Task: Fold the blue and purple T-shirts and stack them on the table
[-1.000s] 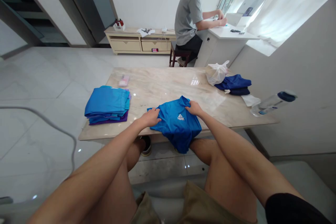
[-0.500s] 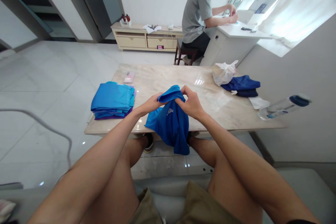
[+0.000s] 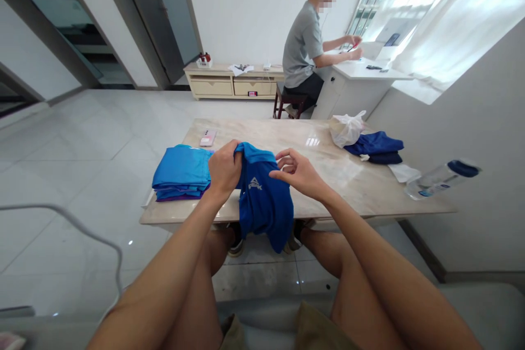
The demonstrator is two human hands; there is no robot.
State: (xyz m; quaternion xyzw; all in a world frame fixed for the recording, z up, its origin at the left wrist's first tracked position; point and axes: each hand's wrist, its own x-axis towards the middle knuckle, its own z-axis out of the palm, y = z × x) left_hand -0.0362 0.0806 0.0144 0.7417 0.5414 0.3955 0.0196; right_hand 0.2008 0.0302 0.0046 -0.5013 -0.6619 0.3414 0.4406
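Note:
My left hand (image 3: pixel 223 168) is closed on the top edge of a blue sports garment (image 3: pixel 262 199) with a white logo, holding it up over the near edge of the marble table (image 3: pixel 328 175). The cloth hangs down past the table edge. My right hand (image 3: pixel 296 171) hovers just right of the garment's top with fingers loosely apart and holds nothing. A folded stack of blue and purple clothes (image 3: pixel 182 172) lies on the table just left of my left hand.
A pink phone (image 3: pixel 208 137) lies behind the stack. A white plastic bag (image 3: pixel 346 128), dark blue folded clothes (image 3: pixel 375 146), a white cloth (image 3: pixel 404 172) and a lying water bottle (image 3: pixel 441 179) occupy the right side. Another person (image 3: pixel 307 52) sits at a white desk beyond.
The garment was lifted off the table and bunched in both hands, then carried left. My right hand has let go and opened; my left hand alone holds it now.

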